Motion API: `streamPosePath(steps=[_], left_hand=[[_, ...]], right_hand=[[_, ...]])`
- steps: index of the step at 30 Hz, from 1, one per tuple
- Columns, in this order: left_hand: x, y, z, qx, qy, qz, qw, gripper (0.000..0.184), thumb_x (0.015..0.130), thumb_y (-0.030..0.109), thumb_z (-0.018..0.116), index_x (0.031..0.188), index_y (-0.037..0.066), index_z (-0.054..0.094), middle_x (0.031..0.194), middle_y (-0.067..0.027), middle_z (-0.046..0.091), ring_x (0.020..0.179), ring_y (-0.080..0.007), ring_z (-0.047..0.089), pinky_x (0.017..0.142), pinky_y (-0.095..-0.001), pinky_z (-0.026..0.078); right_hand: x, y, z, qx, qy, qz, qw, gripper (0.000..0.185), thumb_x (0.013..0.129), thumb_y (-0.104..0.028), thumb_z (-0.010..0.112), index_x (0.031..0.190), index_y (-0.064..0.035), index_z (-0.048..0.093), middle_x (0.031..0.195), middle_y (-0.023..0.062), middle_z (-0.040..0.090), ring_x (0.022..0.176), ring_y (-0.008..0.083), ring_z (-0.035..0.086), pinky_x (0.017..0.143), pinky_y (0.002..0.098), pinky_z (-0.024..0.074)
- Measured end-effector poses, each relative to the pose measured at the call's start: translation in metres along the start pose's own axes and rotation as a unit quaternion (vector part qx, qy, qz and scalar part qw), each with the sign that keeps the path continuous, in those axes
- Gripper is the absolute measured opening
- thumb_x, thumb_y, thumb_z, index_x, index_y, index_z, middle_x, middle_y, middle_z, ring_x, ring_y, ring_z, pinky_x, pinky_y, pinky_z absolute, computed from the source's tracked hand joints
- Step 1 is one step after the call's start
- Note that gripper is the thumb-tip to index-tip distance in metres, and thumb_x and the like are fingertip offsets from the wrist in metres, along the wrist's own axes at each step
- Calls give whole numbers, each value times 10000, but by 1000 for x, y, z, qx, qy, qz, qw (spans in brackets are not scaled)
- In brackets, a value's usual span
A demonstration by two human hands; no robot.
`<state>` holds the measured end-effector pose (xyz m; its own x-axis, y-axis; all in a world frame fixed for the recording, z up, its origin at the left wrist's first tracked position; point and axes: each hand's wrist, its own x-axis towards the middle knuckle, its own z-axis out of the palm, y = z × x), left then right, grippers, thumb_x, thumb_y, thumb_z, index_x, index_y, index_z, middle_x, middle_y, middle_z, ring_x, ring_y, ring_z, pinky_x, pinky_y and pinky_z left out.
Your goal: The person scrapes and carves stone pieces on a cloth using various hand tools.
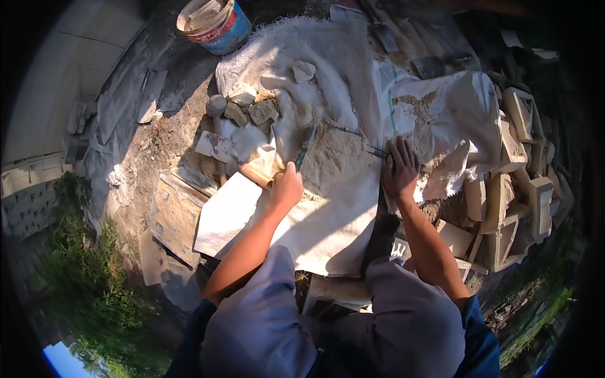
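My left hand is closed around a narrow green-handled tool, its dark blade pointing up beside a heap of pale powder. My right hand rests over the handle of a second green-handled tool, fingers wrapped over it. That tool's flat end reaches left into the powder, which partly hides it. The powder lies on a white woven sack spread in front of my knees. To the left of the heap are several pale stones and a hammer with a rounded head.
A blue and red bucket stands at the far left. Another dusty white sack lies to the right. Pale moulded blocks are piled at the right edge. A wooden board sits at the left, near green plants.
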<state>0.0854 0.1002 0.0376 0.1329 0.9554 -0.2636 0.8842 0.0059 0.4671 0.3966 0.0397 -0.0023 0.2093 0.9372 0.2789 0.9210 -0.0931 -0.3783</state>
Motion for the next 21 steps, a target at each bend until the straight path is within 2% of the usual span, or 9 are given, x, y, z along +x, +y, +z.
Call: streamPosePath(steps=[3,6,8,10,12,14,15,18,21], left_hand=[[10,14,-21,2,-84,-37,996,315,1038,328,511,1031,14,537,824,-313,647,869,-541,603,761,-592,444],[-3,22,-21,-45,-26,6,999,340,1041,359,487,1022,26,554,875,-327,656,904,-536,620,775,-593,467],[2,4,3,-11,-24,-8,1000,341,1044,365,480,1014,35,559,924,-320,661,922,-537,609,778,-597,457],[13,7,-3,-20,-104,-36,994,361,1056,382,447,1020,34,538,925,-310,662,914,-540,597,803,-606,444],[5,8,0,-23,-81,-42,996,374,1057,378,439,991,30,557,871,-294,654,890,-518,593,768,-564,448],[-10,5,6,-86,59,51,993,435,1053,402,438,932,6,572,864,-275,656,879,-503,600,772,-546,456],[-8,3,7,-83,55,53,994,435,1053,402,438,932,6,572,864,-275,656,879,-503,600,772,-546,456],[3,-2,1,-101,-103,-70,987,452,1066,428,393,1045,14,572,904,-291,643,935,-512,583,840,-565,423],[-11,-2,3,-98,-25,-47,994,451,1065,409,404,979,3,582,894,-288,640,932,-513,577,834,-559,420]], right_hand=[[4,4,4,-2,-4,2,1000,437,925,-180,568,1350,-90,615,1454,188,536,1367,361,480,1139,469,322],[-1,1,0,9,3,2,1000,434,923,-179,568,1345,-88,618,1453,183,539,1362,362,484,1137,472,325],[2,-1,-2,-1,2,0,1000,433,921,-180,570,1341,-88,621,1451,178,543,1361,357,486,1139,472,324],[-1,-1,1,1,1,4,1000,431,920,-179,570,1338,-89,624,1449,178,545,1361,354,487,1140,469,324],[3,3,2,-1,-1,3,1000,430,919,-178,571,1336,-91,627,1447,177,547,1361,351,487,1140,467,323],[0,2,3,11,9,4,1000,426,917,-176,573,1331,-94,632,1443,178,550,1361,350,488,1141,462,325],[-2,1,1,12,9,9,1000,426,917,-176,573,1331,-94,632,1443,178,550,1361,350,488,1141,462,325],[1,-3,0,-2,5,7,1000,426,916,-176,573,1331,-97,633,1444,179,549,1364,349,486,1139,461,330],[1,2,0,3,2,6,1000,425,921,-178,570,1333,-99,632,1446,180,547,1365,348,486,1140,460,328]])
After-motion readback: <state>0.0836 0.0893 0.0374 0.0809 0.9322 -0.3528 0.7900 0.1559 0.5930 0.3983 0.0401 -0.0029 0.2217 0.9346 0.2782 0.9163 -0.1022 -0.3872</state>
